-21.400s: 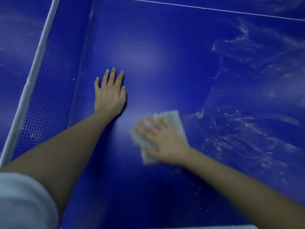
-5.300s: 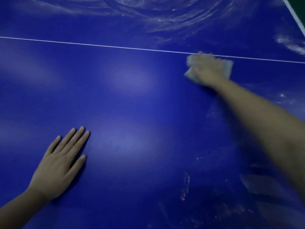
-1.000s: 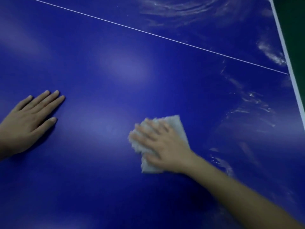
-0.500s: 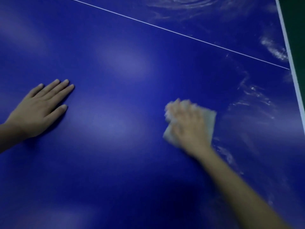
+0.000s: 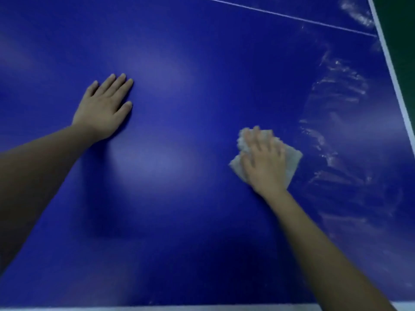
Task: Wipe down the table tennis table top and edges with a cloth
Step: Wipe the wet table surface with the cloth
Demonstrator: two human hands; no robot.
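The blue table tennis table top (image 5: 190, 63) fills the head view. A pale folded cloth (image 5: 293, 161) lies flat on it right of centre. My right hand (image 5: 263, 162) presses down on the cloth with spread fingers and covers most of it. My left hand (image 5: 104, 107) rests palm down on the bare table at the left, fingers straight and together.
A white edge line (image 5: 395, 86) runs down the right side, with dark green floor (image 5: 402, 23) beyond it. A thin white centre line (image 5: 292, 17) crosses the far top. The near white edge (image 5: 157, 308) lies along the bottom. Wet streaks (image 5: 334, 140) show right of the cloth.
My right hand has slid the cloth to the right across the table top, toward the wet streaks. The view has shifted, so my left hand sits further right in the frame.
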